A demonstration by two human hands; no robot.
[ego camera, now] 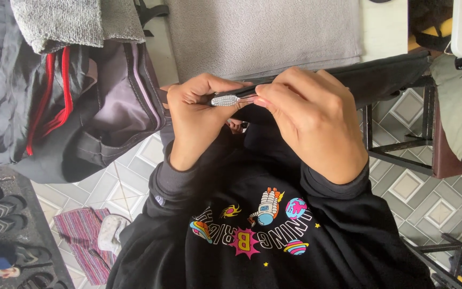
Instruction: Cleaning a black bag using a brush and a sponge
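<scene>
Two hands meet over your lap here. Your left hand (196,115) curls shut around the end of a slim dark case (359,75), thumb and fingers pinching just beside a small silver, studded zipper pull (225,100) at its near edge. Your right hand (314,120) lies over the top of the case with its fingers closed down on it, fingertips pressing right next to the pull; that grip looks meant to steady the edge while the other hand works the metal piece. The case runs off to the right, level, above your black printed sweatshirt (263,235). A grey backpack (97,112) with red trim hangs open on your left, above the tiled floor (429,198). A grey towel (263,32) lies beyond your hands.
</scene>
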